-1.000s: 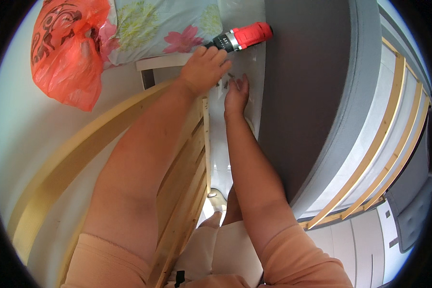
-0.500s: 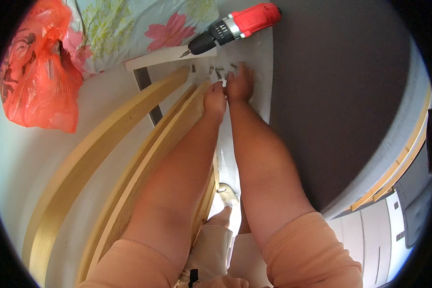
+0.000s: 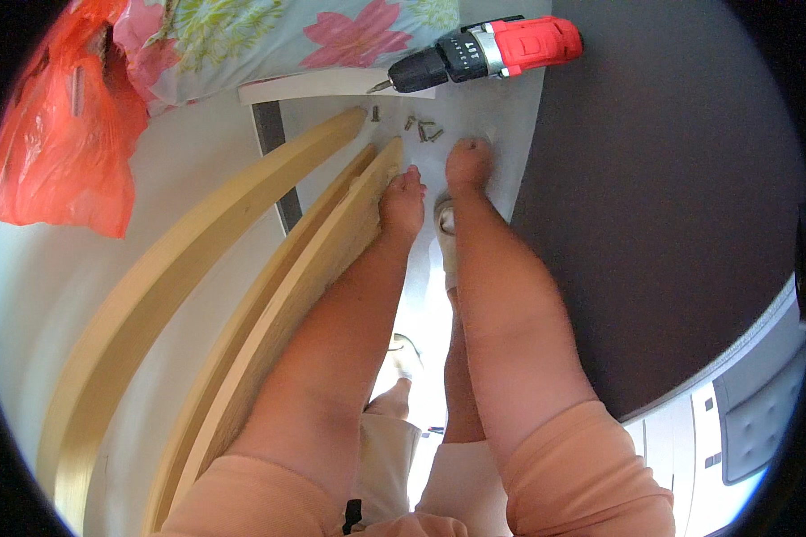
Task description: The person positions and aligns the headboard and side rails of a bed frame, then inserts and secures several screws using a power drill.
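Observation:
My left hand is beside the end of a light wooden board, fingers stretched forward and slightly apart, with nothing seen in them. To its right, my right hand is closed with the fingers curled in, and whatever it may hold is hidden. Several small metal screws lie loose on the pale surface just beyond my hands. One more screw stands apart near the tip of a curved wooden slat. A red and black power drill lies behind the screws, its bit pointing left.
A large dark panel takes up the right side. At the far left hangs a red plastic bag, next to a flower-patterned cloth. A dark strip runs beneath the slats. My slippered feet show below, between my arms.
My hands were close together by the screws; now they are apart, the right one further right and curled up. The view has shifted, and a second slipper has come into sight.

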`<state>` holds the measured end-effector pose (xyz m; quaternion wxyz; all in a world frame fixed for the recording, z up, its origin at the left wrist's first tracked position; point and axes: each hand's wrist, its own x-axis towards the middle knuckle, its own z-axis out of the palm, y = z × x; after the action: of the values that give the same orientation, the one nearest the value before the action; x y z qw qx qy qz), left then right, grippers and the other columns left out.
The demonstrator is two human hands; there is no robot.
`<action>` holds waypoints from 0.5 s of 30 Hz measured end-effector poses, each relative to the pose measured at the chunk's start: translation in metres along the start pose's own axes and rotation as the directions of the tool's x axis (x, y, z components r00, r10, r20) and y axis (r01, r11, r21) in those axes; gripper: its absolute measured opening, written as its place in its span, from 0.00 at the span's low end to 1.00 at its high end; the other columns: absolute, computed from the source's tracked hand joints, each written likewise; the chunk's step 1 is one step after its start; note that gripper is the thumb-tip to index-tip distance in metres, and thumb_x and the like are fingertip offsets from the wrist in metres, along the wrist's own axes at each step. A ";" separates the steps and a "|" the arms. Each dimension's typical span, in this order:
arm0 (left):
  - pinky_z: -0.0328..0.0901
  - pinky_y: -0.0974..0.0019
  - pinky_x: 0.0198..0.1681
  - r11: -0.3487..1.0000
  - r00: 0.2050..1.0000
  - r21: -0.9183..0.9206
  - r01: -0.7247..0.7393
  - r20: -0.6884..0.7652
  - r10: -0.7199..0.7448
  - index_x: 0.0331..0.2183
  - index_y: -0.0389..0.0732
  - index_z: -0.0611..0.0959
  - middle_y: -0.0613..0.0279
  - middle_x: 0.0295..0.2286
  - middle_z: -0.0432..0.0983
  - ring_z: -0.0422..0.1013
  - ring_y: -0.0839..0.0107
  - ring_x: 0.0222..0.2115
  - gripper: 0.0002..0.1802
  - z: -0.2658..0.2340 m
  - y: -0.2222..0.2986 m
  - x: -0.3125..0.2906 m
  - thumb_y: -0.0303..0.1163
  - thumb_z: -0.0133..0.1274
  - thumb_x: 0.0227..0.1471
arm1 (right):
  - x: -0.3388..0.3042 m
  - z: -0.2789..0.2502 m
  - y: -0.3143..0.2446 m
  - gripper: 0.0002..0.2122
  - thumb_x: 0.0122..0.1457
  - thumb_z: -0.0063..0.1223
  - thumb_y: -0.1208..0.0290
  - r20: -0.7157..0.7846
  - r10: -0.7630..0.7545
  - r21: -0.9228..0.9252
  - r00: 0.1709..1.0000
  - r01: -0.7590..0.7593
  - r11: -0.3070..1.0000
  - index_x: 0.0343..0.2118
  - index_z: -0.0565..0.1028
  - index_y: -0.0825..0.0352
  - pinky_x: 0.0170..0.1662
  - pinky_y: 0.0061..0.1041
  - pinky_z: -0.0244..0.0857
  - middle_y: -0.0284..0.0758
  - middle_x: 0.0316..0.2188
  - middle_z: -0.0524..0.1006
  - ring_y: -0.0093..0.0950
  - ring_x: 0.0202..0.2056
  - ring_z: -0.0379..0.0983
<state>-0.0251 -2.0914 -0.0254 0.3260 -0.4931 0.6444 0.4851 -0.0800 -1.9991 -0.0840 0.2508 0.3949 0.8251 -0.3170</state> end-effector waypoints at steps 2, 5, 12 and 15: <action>0.62 0.69 0.30 0.999 1.000 0.043 -0.025 -0.018 0.025 0.35 0.36 0.75 0.61 0.24 0.73 0.68 0.73 0.24 0.25 0.001 0.009 0.001 0.48 0.36 0.54 | -0.003 0.012 0.000 0.16 0.49 0.42 0.62 0.039 -0.022 -0.102 0.999 0.026 0.994 0.28 0.73 0.72 0.38 0.41 0.61 0.51 0.28 0.73 0.47 0.35 0.69; 0.62 0.67 0.31 0.985 0.990 0.142 -0.093 -0.089 0.107 0.32 0.35 0.76 0.58 0.23 0.74 0.69 0.70 0.24 0.23 0.005 0.024 -0.002 0.45 0.37 0.53 | -0.015 0.009 -0.020 0.19 0.51 0.42 0.58 0.124 0.057 -0.228 0.991 -0.027 0.973 0.29 0.74 0.74 0.40 0.40 0.61 0.52 0.32 0.72 0.47 0.36 0.69; 0.61 0.57 0.38 0.966 0.950 0.190 -0.176 -0.223 0.217 0.32 0.36 0.77 0.44 0.28 0.73 0.70 0.51 0.33 0.21 0.012 0.023 0.010 0.44 0.40 0.51 | -0.007 0.016 -0.016 0.18 0.55 0.39 0.60 0.269 -0.029 -0.284 0.963 0.108 0.953 0.29 0.74 0.72 0.40 0.38 0.61 0.49 0.32 0.73 0.45 0.36 0.69; 0.62 0.64 0.35 0.959 0.942 0.223 -0.178 -0.243 0.231 0.30 0.33 0.77 0.55 0.23 0.74 0.70 0.65 0.27 0.23 0.021 0.029 0.008 0.45 0.39 0.53 | -0.004 0.014 -0.007 0.15 0.54 0.41 0.63 0.166 -0.163 -0.136 0.973 0.186 0.973 0.27 0.72 0.72 0.38 0.40 0.60 0.49 0.28 0.72 0.45 0.34 0.69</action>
<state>-0.0561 -2.0727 -0.0303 0.2312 -0.4492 0.7752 0.3793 -0.0809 -2.0145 -0.0883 0.3138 0.2751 0.8564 -0.3041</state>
